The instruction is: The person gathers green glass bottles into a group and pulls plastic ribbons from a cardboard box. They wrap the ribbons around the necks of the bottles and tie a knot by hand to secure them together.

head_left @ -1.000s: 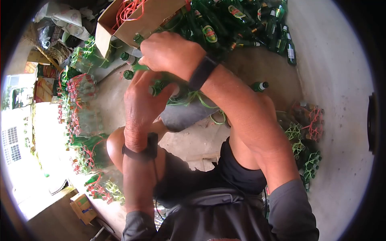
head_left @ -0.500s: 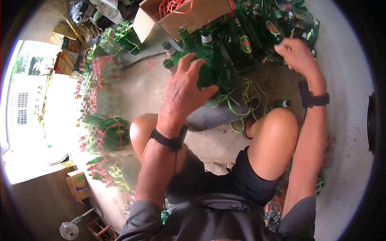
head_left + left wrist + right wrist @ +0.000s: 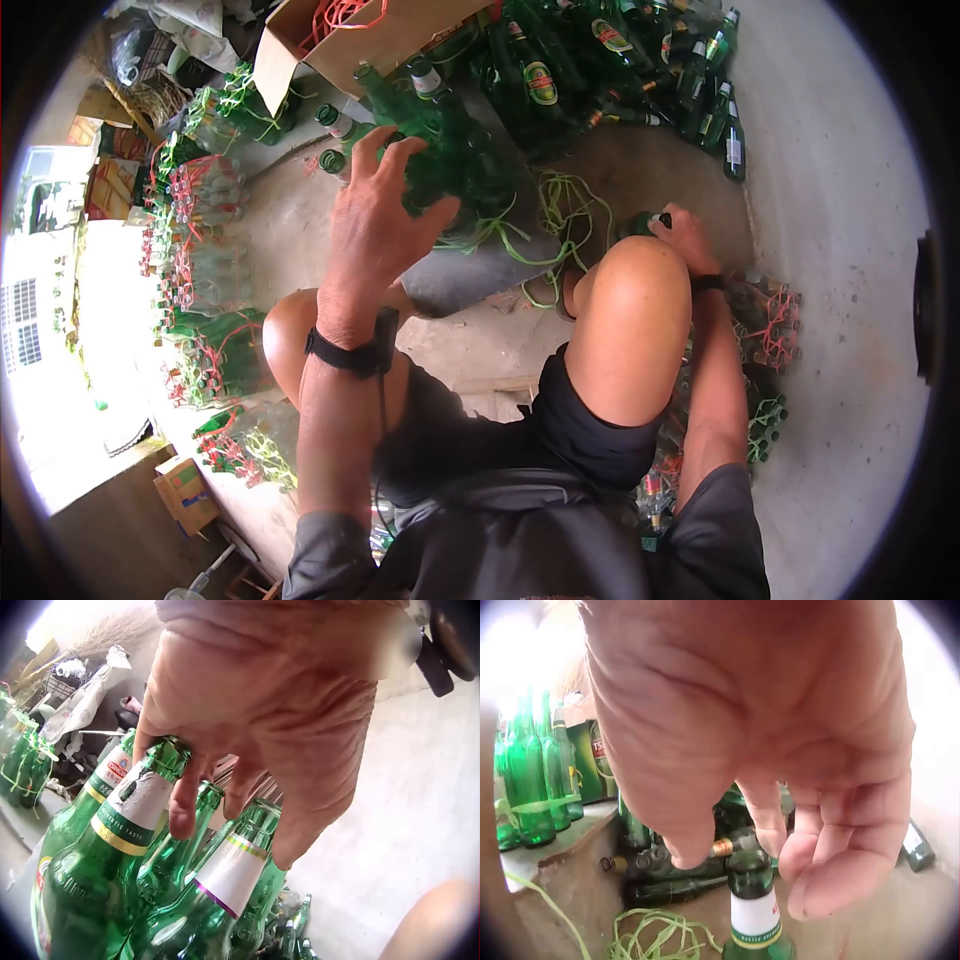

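My left hand is spread over a cluster of green glass bottles standing upright before me. In the left wrist view, its fingers hang among the necks, with the thumb beside a white-collared bottle. Beyond my right knee, my right hand reaches down to a single upright green bottle. The right wrist view shows this bottle's neck below the palm, thumb and fingers apart on either side of its mouth. Loose green plastic strapping trails from the cluster across the floor.
Many green bottles lie heaped at the back, near a cardboard box with red strapping. Tied bottle bundles line the left side, and more bundles stand by the right wall.
My right hand has left the cluster, swung out to the right, and come down at the single bottle by the knee. The left hand stays at the cluster, its fingers spread wider.
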`<state>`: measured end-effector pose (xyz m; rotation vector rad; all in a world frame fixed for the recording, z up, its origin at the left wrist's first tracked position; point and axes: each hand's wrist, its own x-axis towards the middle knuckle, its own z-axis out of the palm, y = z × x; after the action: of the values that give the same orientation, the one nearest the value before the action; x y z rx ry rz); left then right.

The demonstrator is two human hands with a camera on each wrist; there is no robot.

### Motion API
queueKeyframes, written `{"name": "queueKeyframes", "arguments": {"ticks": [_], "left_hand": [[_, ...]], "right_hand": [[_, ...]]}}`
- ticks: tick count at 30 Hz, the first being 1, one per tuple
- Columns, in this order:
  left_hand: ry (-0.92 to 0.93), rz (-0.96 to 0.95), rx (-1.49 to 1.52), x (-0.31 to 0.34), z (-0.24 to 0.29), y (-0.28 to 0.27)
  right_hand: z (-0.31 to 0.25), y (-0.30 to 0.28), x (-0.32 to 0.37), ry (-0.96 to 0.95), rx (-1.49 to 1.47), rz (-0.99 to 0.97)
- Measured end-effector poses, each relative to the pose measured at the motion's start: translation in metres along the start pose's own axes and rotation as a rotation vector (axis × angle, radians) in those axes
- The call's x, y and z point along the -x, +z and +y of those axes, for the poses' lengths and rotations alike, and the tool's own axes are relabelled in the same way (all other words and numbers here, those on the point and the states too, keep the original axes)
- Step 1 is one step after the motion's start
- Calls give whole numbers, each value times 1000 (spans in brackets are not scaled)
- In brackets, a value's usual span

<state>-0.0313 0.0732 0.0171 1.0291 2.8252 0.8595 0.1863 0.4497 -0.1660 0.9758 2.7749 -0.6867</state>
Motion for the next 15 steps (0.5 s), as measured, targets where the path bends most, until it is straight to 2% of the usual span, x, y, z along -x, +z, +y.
{"name": "queueKeyframes", "arguments": {"ticks": [2,3,5,9,12,15], "left_hand": [[-29,-24,-2,0,2,-1],[-33,-20,-6,0,1,0],[47,17,-85,1,-6,4],[55,29,-78,1,-7,3],[-9,11,-52,2,-2,-1],[56,70,-85,2,-6,2]], "right_hand": [[4,18,-2,26,-9,115],[6,25,-3,20,-11,113],[10,33,-5,-14,-83,175],[14,32,-9,41,-108,170],[5,-5,-8,-18,-163,193],[-37,-67,3,-54,-118,297]]}}
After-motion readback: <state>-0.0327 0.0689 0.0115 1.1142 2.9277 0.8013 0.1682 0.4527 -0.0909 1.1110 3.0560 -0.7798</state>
